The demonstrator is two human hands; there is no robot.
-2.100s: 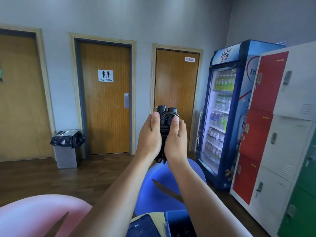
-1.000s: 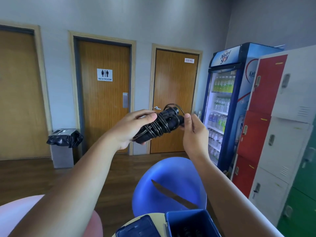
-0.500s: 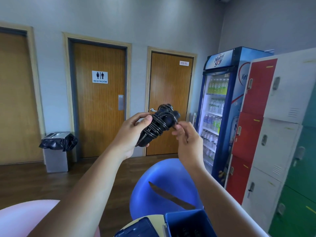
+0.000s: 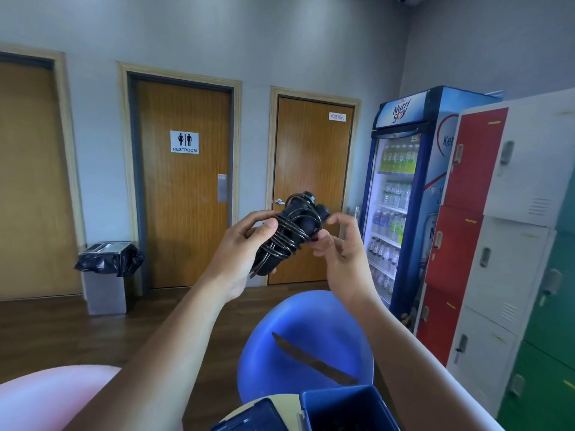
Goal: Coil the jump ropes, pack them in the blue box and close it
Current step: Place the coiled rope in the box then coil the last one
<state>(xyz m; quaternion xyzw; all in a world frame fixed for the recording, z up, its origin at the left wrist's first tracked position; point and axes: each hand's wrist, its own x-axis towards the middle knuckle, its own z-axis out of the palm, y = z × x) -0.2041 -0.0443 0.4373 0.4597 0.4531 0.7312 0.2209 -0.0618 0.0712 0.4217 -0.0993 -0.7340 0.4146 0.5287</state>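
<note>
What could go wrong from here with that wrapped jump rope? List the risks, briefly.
1. The left hand grips the jump rope, its cord wound round both handles; the right hand pinches the wraps near the handle tops. If the end is untucked, the coils may spring loose on release.
2. The blue box sits low at the frame's edge, well under the bundle; dropped from here, it could miss and hit the blue chair.

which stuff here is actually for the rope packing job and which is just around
Job: coiled jump rope, held by left hand and right hand; blue box; blue lid.
Just around: blue chair, pink chair, bin, drinks fridge, lockers.
</note>
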